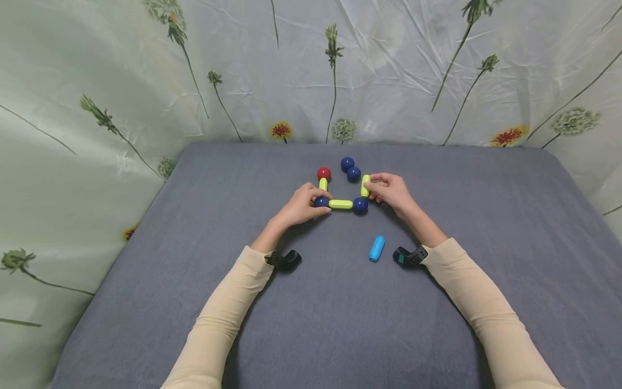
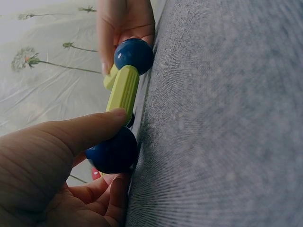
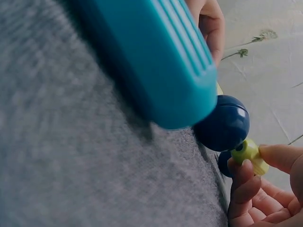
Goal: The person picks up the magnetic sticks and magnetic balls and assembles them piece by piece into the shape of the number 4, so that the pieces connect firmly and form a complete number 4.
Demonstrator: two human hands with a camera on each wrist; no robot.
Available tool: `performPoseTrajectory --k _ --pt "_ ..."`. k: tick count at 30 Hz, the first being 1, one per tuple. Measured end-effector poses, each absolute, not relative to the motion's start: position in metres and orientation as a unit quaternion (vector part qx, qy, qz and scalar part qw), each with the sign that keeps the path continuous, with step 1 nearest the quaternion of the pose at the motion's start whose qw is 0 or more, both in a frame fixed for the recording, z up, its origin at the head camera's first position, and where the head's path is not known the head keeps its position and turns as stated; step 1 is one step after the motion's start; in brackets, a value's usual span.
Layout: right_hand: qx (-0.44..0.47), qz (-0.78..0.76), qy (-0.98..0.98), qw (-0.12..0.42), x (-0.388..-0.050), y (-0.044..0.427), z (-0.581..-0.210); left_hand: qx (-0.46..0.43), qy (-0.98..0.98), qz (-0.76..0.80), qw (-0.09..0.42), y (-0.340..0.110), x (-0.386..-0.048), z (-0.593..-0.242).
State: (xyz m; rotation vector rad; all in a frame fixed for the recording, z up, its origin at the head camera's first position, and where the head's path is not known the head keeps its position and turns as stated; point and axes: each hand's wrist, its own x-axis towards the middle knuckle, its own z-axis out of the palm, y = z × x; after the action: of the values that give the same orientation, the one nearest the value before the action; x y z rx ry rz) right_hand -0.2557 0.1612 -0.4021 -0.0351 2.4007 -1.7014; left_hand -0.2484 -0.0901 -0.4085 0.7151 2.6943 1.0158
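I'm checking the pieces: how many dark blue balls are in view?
4: one dark blue ball in the left hand, another at the right end of the crosswise yellow-green rod, two farther back, right of the red ball. Others may be hidden.

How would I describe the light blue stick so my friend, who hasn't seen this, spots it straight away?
On the grey table, find the right hand, then look below it in the head view. There, just left of the black wristband, lies a short light blue stick. Its colour sets it apart: the other sticks are yellow.
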Motion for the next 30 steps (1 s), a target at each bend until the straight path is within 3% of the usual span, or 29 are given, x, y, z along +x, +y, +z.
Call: performPoseTrajectory --k 30 --pt "0.006 -0.515 0.852 0.093 -0.2612 0.1529 -0.403 0.223 0.906 0.346 0.099 -0.0894 -0.2479 -0.408"
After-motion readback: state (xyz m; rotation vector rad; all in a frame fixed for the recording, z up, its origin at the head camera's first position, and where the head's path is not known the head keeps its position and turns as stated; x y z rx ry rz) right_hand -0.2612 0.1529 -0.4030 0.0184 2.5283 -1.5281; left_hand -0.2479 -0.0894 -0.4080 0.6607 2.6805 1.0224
